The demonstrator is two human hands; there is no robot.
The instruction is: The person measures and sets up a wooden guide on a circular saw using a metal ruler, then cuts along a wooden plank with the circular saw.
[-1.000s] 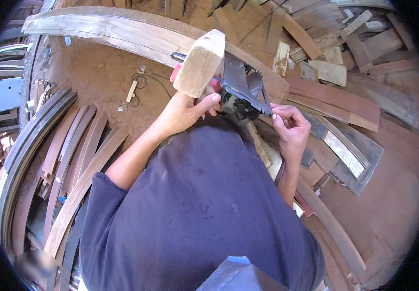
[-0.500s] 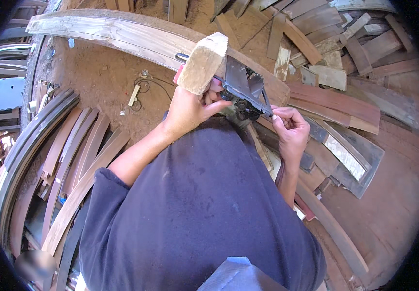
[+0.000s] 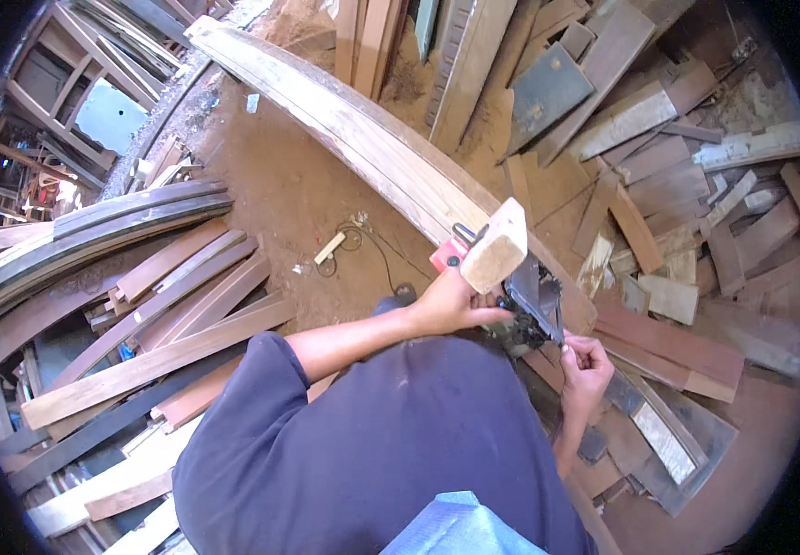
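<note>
A power tool (image 3: 537, 294) with a dark metal plate, black parts and a red piece is held over the near end of a long wooden beam (image 3: 363, 139); its exact kind I cannot make out. My left hand (image 3: 455, 301) is closed around the tool's left side, its fingers partly hidden. A pale wooden block (image 3: 497, 254) sticks up beside that hand, against the tool; whether it is fixed there I cannot tell. My right hand (image 3: 587, 368) pinches the right corner of the dark plate between thumb and fingertips.
Offcuts and boards (image 3: 654, 217) lie heaped at the right. Stacked planks and curved pieces (image 3: 178, 324) fill the left. A cable (image 3: 377, 245) and a small pale strip (image 3: 329, 248) lie on the brown floor (image 3: 270, 176). A blue-grey panel (image 3: 111, 116) stands far left.
My view has turned, so the beam slants more steeply and the tool sits lower and farther right in the picture. Both hands remain on the tool.
</note>
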